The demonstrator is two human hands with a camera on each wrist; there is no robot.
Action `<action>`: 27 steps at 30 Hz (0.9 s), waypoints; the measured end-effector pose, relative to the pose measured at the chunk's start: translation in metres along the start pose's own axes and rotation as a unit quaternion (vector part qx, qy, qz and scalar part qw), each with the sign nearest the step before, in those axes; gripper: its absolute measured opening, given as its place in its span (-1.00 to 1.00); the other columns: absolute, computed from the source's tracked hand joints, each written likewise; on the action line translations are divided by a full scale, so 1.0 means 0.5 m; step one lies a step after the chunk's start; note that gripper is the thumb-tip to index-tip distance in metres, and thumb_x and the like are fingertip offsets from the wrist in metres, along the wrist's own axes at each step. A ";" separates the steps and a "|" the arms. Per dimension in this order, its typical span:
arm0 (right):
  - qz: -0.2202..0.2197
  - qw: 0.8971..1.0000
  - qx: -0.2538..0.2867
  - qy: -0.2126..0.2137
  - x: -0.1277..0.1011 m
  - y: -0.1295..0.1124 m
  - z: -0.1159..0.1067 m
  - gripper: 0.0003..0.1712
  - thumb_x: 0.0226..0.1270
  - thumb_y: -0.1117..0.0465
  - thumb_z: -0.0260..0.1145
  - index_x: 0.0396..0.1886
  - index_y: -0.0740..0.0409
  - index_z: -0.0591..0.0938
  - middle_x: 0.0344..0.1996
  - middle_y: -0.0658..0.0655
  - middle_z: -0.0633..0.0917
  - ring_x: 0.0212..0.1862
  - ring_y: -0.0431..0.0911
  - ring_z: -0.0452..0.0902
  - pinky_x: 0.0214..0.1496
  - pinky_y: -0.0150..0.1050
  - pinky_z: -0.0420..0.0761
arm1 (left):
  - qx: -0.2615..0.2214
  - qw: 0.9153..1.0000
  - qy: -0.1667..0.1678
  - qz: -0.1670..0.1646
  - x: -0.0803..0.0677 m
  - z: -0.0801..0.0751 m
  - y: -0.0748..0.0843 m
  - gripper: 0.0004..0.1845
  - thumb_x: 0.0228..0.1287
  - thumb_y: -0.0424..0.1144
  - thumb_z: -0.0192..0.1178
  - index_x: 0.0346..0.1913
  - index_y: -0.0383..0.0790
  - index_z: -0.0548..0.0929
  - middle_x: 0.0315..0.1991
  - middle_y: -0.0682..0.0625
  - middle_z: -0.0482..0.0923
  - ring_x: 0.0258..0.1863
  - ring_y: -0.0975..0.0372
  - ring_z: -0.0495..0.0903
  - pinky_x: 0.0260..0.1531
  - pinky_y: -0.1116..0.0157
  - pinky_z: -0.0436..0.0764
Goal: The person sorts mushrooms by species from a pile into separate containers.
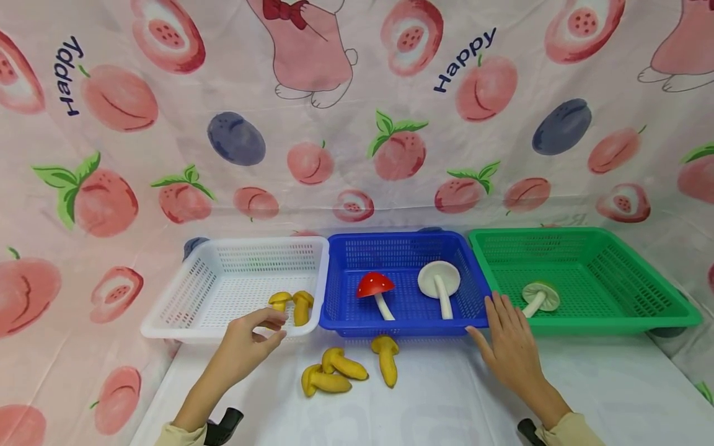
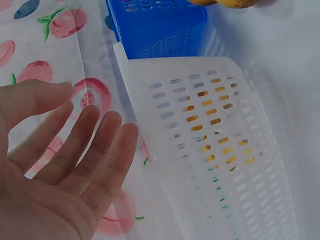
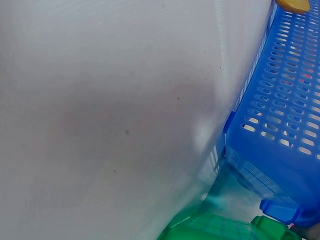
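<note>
My left hand [image 1: 253,341] hovers at the front rim of the white basket [image 1: 184,322], fingers loosely bent and holding nothing. Just past its fingertips, two yellow toy mushrooms [image 1: 301,308] are inside that basket. My right hand [image 1: 510,344] has its fingers straight, the tips at the corner where the blue basket [image 1: 401,326] meets the green basket [image 1: 613,324]. The blue one holds a red-capped mushroom [image 1: 375,285] and a white mushroom [image 1: 439,280]. A green-capped mushroom [image 1: 541,297] lies in the green one, close to my right fingertips.
Three more yellow mushrooms [image 1: 386,360] lie on the white tablecloth [image 1: 424,409] in front of the baskets, two of them side by side. Behind the row of baskets hangs a fruit-patterned cloth [image 1: 346,136].
</note>
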State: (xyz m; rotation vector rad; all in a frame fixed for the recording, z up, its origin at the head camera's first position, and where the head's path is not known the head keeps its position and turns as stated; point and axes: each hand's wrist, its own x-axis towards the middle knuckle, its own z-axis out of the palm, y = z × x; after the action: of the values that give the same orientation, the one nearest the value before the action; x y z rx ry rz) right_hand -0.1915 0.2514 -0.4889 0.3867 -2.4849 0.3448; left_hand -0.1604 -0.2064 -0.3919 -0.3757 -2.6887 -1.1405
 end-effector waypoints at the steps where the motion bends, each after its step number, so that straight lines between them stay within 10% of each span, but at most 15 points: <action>1: 0.000 1.000 -0.001 0.001 0.000 0.000 0.000 -0.16 0.36 -0.17 0.11 0.34 0.43 0.27 0.30 0.45 0.29 0.36 0.27 0.11 0.44 0.09 -0.05 | -0.001 1.000 -0.002 -0.003 -0.003 0.002 0.000 -0.75 0.07 -0.42 0.35 -0.16 -0.16 0.67 -0.25 0.04 0.66 -0.24 0.22 0.61 -0.37 0.37 0.62; 27: -0.005 1.000 0.002 0.012 -0.002 0.003 0.004 -0.16 0.36 -0.18 0.10 0.33 0.43 0.28 0.30 0.44 0.30 0.38 0.23 0.10 0.41 0.12 0.01 | -0.050 0.995 -0.087 -0.017 -0.046 0.082 -0.023 -0.68 0.02 -0.39 0.38 -0.12 -0.11 0.64 -0.14 0.02 0.63 -0.12 0.03 0.59 -0.30 0.36 0.63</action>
State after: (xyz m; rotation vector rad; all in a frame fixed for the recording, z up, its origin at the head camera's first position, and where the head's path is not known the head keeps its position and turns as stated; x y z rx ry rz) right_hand -0.1924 0.2525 -0.4913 0.3941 -2.4575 0.3497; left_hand -0.1456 -0.1878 -0.4340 -0.4664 -2.8030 -1.3123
